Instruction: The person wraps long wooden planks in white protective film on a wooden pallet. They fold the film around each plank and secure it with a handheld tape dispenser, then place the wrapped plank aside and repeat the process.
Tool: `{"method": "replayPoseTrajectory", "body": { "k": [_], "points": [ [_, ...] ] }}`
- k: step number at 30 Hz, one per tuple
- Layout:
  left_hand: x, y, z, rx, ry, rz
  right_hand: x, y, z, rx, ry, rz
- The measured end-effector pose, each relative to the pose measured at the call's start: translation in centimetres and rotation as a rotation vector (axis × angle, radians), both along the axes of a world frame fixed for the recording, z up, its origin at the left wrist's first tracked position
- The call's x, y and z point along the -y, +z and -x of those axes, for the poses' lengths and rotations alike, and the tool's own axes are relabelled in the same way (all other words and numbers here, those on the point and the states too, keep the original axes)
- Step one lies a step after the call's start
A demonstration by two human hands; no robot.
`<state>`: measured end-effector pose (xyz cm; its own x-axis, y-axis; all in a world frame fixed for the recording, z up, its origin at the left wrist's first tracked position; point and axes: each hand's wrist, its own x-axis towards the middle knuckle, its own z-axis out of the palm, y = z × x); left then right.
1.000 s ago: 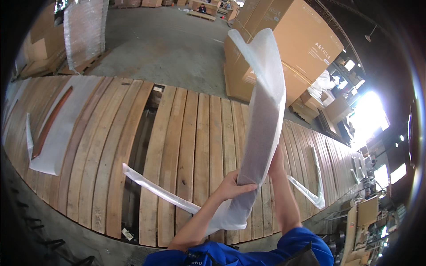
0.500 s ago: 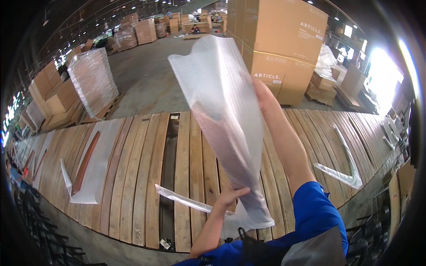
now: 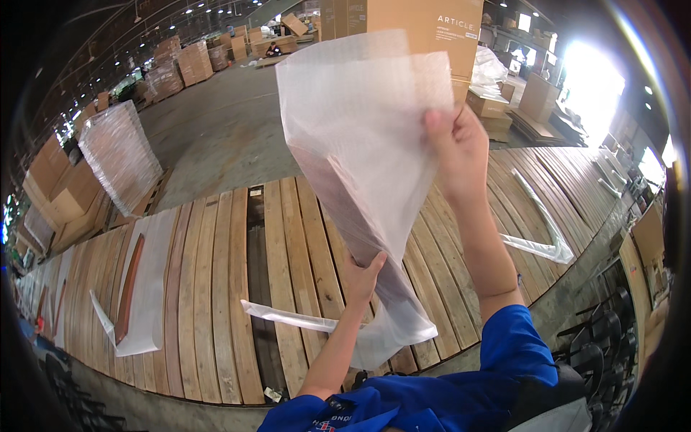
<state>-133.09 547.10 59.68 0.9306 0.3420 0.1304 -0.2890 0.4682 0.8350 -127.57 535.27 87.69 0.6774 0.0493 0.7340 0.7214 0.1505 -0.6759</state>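
A translucent white foam sheet (image 3: 360,93) stands up in front of me, partly wrapped around a long reddish-brown piece (image 3: 335,191) that shows dimly through it. My left hand (image 3: 367,277) grips the piece low down through the foam, thumb across its front. At the sheet's upper right edge, my right hand (image 3: 461,144) pinches the foam between thumb and fingers. From the lower end, a narrow foam-wrapped arm (image 3: 288,315) sticks out to the left over the boards. Foam hides the piece's exact shape.
The slatted wooden table (image 3: 216,288) runs across the view. On its left, a reddish-brown wooden part (image 3: 132,288) lies on foam; a wrapped V-shaped part (image 3: 551,223) lies right. Tall cartons (image 3: 464,36) and a film-wrapped stack (image 3: 121,155) stand beyond. Black chairs (image 3: 597,338) are lower right.
My right hand has moved up and right along the sheet, drawing its upper part wider. My left hand still grips the piece, now higher in view. The whole view has shifted.
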Motion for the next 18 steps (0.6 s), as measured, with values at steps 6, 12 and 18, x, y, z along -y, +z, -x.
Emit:
{"method": "replayPoseTrajectory", "body": {
  "k": [6, 12, 18],
  "points": [
    [-1.3, -0.9, -1.8, 0.301, 0.215, -0.353, -10.5, -3.5, 7.5, 0.364, -0.013, 0.468],
    [-2.0, -1.2, -0.9, 0.227, -0.336, -0.072, -19.1, -7.5, 6.5, 0.263, -0.289, 0.803],
    [-2.0, 4.1, -4.0, 0.122, -0.053, 0.592, -22.2, -9.8, 5.6, 0.364, -0.449, 1.097]
  ]
}}
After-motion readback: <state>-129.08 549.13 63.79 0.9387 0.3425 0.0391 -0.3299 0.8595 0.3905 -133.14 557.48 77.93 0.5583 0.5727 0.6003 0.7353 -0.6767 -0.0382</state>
